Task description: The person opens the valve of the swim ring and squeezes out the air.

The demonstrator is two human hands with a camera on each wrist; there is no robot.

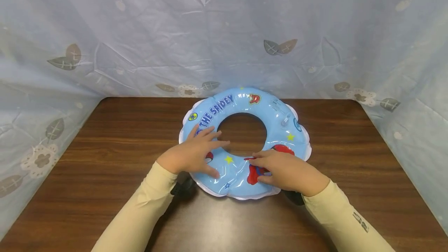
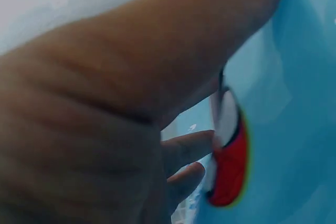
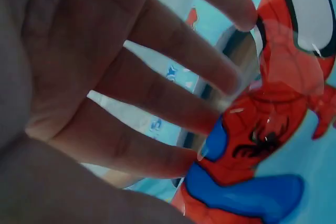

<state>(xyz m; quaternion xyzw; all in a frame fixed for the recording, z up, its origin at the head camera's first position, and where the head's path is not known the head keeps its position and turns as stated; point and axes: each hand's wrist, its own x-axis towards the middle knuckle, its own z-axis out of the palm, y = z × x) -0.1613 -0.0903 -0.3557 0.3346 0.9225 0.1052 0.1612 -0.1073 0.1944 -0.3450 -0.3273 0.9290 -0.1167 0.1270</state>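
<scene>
A light blue inflatable swim ring (image 1: pixel 241 182) with printed lettering, stars and red-and-blue figures lies flat on the table, looking puffed up. Spread over its left side is my left hand (image 1: pixel 196 153), fingers apart and fairly straight. My right hand (image 1: pixel 285 169) lies over the lower right of the ring, its fingers extended across a red figure. In the right wrist view, separated fingers (image 3: pixel 163 98) reach to the printed spider figure (image 3: pixel 268 140). The left wrist view is dark and close; part of the hand (image 2: pixel 189 40) hides much of the ring (image 2: pixel 294 129) there.
The ring stands on a brown wood-grain table (image 1: pixel 122 139), and the tabletop shows through its hole. A pale grey-blue curtain (image 1: pixel 231 30) with leaf prints rises behind the table and along both sides. A clear valve (image 1: pixel 285 121) sticks up on the ring's right.
</scene>
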